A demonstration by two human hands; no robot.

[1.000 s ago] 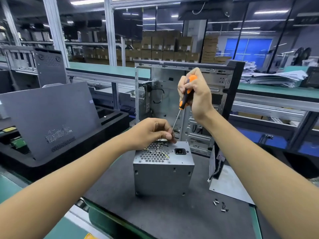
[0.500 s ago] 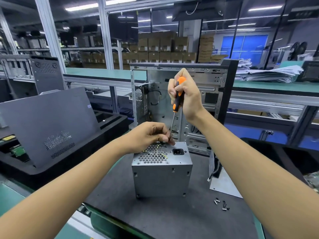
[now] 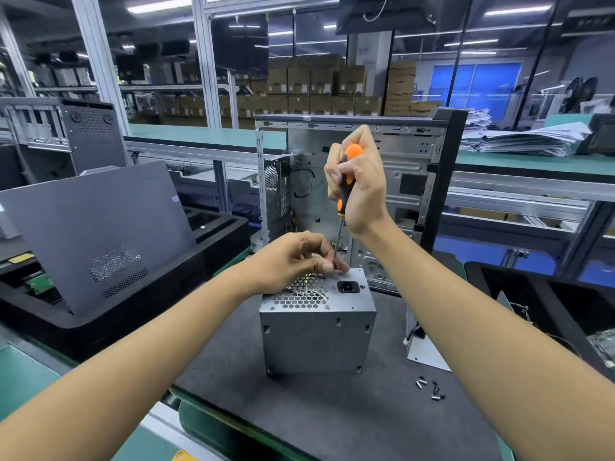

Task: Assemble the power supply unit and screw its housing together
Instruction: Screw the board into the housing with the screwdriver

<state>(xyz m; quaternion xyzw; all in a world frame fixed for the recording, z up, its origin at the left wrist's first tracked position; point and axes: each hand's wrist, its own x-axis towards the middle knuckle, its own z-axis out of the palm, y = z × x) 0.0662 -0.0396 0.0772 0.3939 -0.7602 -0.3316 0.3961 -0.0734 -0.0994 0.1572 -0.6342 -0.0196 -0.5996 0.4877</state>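
Screwdriver [image 3: 346,181] upright in your right hand [image 3: 361,184], fingers curled round handle – tip at top rear edge of power supply unit [image 3: 317,331], standing on worktop [image 3: 349,417]. Your left hand [image 3: 293,261] pinches shaft near tip.

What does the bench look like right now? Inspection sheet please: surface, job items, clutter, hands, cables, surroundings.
Surface: dark mat on a green bench.
Job items: power supply unit upright on the mat; orange-black screwdriver, tip at its top edge.
Clutter: loose screws; metal bracket; grey side panel leaning at left.
Hands: right hand grips the screwdriver; left hand pinches at the tip.
Cables: yellow wires behind the unit's grille.
Surroundings: open PC case behind; stacked cartons.
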